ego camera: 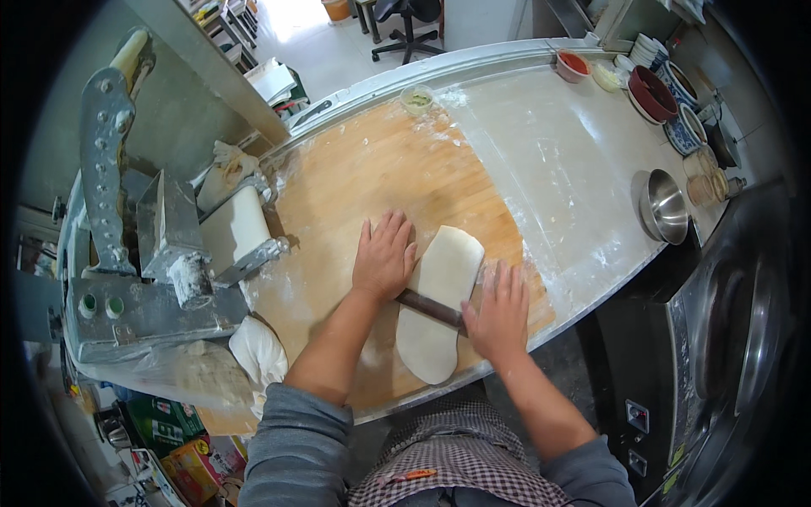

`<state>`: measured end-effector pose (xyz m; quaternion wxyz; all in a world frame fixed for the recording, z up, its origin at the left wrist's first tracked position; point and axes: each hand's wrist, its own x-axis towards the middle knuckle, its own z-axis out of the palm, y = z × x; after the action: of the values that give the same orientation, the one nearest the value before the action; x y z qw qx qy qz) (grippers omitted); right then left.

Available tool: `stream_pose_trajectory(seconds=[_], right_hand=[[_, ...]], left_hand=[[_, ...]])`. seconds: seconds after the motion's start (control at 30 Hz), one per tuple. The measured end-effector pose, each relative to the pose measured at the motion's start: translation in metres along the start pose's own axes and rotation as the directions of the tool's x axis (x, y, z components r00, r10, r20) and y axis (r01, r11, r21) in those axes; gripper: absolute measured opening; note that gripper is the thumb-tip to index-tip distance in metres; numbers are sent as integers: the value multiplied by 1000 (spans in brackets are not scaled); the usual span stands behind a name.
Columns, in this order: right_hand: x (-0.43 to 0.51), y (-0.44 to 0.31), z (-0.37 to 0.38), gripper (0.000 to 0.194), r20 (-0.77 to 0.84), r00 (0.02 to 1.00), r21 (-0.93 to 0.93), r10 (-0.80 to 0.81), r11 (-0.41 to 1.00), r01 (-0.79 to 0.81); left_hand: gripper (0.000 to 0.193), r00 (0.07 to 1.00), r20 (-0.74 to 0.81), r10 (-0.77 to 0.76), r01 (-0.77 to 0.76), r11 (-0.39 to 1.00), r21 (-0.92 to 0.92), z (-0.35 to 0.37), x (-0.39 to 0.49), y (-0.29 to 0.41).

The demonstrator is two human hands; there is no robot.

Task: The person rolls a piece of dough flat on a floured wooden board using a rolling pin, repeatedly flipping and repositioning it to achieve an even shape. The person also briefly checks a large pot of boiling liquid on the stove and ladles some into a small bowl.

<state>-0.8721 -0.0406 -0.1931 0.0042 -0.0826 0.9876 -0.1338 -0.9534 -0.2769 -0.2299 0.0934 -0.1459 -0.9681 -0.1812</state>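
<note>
A long, flattened piece of dough (448,263) lies on the wooden board (342,190), running from near the front edge inward. Across its middle rests a dark wooden rolling pin (431,308). My left hand (385,256) is over the pin's left end, its palm down and fingers stretched forward. At the other end, my right hand (500,310) lies flat with the fingers extended. Both palms press on the pin rather than wrapping around it. The pin's two ends are hidden beneath the hands.
A dough-rolling machine (158,310) stands at the left, beside a white cloth bundle (258,352) and plastic-covered dough (212,374). A steel bowl (664,206) sits on the right. Farther back are a bowl of red sauce (573,65) and a small clear bowl (417,100).
</note>
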Motion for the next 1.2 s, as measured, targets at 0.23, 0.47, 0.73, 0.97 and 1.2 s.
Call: stream_pose_trajectory(seconds=[0.23,0.47,0.73,0.97,1.2], right_hand=[[-110,-34,3,65,166,945,96,-282,958,270],[-103,15,-12,41,-1,895,259,-447,864,432],[-52,2,-22,55,111,770,128,-629,777,616],[33,-51,3,53,8,862,36,-506,862,506],[-54,-33,-3,58,245,882,203,-403,911,360]], left_hand=[[49,997,76,33,-40,994,97,-45,-113,2],[57,942,257,-215,248,963,-104,-96,-220,64],[66,922,65,-382,380,924,38,-56,-261,104],[50,870,122,-478,417,844,337,-62,-186,24],[38,952,-33,-304,304,934,187,-59,-169,-10]])
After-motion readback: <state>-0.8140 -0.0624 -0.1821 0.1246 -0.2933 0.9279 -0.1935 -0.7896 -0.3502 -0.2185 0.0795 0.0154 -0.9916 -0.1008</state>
